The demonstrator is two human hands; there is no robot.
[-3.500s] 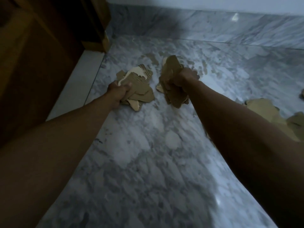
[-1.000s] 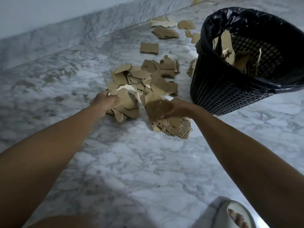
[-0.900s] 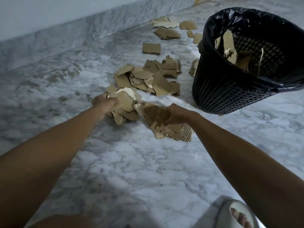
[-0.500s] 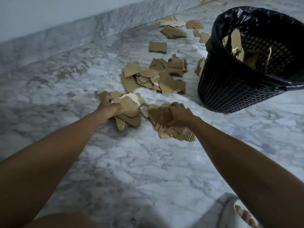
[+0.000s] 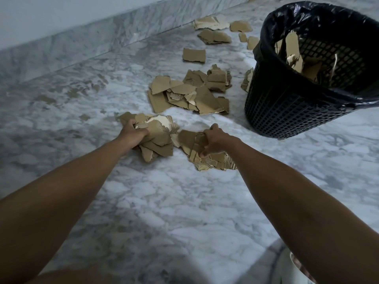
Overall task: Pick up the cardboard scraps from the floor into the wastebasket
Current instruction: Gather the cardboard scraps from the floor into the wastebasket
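Observation:
My left hand [image 5: 132,133] grips a bundle of torn brown cardboard scraps [image 5: 159,138] low over the marble floor. My right hand [image 5: 213,138] grips a second bundle of scraps [image 5: 209,160], some showing corrugated edges. A loose pile of scraps [image 5: 188,95] lies on the floor just beyond both hands. The black mesh wastebasket [image 5: 287,111], lined with a black bag, stands at the upper right with cardboard pieces inside. More scattered scraps [image 5: 193,55] lie farther back near the wall.
A marble skirting [image 5: 82,46] runs along the wall at the back left. A sandalled foot [image 5: 297,267] shows at the bottom right edge. One scrap [image 5: 247,80] leans against the left side of the wastebasket.
I turned from the corner by the wooden door to the wastebasket area, carrying both bundles. In the last second both hands drew back a little from the loose pile, still gripping their scraps.

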